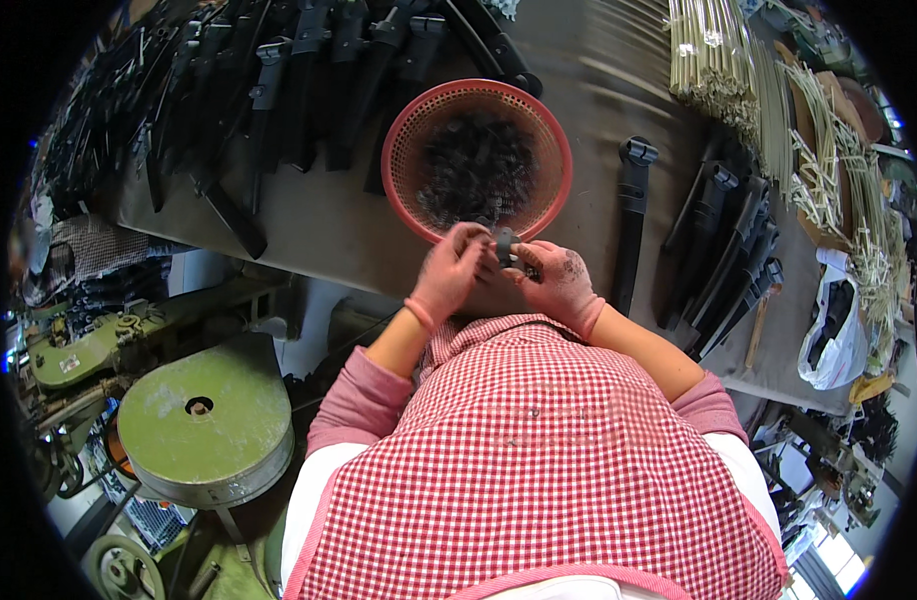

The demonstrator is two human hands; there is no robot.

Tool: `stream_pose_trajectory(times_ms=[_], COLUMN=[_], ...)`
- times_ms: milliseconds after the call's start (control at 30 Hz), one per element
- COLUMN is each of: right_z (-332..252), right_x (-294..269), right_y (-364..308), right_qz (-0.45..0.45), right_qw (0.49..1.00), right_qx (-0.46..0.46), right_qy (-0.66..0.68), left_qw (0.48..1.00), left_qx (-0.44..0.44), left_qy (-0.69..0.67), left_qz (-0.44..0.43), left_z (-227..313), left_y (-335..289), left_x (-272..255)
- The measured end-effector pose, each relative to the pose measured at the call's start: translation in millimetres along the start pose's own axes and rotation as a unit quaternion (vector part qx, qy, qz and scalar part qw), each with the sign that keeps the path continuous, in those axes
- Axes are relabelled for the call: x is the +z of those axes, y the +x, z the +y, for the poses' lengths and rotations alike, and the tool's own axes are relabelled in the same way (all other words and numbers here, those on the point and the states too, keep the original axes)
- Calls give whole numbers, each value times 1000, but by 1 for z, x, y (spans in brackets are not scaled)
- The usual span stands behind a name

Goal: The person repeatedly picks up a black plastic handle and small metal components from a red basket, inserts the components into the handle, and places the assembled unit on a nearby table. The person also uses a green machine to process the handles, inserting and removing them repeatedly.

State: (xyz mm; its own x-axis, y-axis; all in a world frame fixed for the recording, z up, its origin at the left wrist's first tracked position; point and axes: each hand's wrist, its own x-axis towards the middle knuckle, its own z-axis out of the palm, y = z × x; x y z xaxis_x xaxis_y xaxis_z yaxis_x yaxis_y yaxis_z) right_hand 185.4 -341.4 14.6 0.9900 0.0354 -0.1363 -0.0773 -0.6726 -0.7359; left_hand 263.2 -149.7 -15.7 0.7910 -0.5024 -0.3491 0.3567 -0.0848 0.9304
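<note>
Both of my gloved hands meet at the near rim of a red plastic basket, low over the table edge. Inside the basket lies a heap of small black plastic pieces. My right hand is closed, thumb and fingers pinching a small dark grey plastic clip. Beside it, my left hand has its fingers bent together close to the clip. Its fingertips are slightly blurred, and whatever they hold is hidden.
Long black strips with clip ends crowd the table's far left. More black strips lie at right, near bundled pale rods. A white plastic bag hangs at the right edge. Green machinery stands below left.
</note>
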Motion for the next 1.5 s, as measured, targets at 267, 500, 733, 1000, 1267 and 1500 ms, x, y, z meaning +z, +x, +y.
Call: stream_pose_trajectory(times_ms=[267,500,733,1000,1267,1500], right_z=[67,51,33,17,-10,-22], right_x=[54,13,-30,-80,-102,-113], right_y=[11,-5,18,6,-10,-27], right_qz=[-120,-19,-19,-86,-113,-192], right_qw=[980,803,526,637,650,693], right_qx=[96,301,203,159,169,145], right_qy=[-123,514,826,749,732,680], left_qw=[660,726,859,938,978,979], left_qx=[152,180,32,4,168,195], left_qy=[733,660,510,305,-118,-59], left_qz=[-57,-67,24,167,-32,0], left_z=[-10,-18,0,28,81,85], left_y=[133,145,115,84,-18,-49], left_x=[-51,-67,-63,-18,80,90])
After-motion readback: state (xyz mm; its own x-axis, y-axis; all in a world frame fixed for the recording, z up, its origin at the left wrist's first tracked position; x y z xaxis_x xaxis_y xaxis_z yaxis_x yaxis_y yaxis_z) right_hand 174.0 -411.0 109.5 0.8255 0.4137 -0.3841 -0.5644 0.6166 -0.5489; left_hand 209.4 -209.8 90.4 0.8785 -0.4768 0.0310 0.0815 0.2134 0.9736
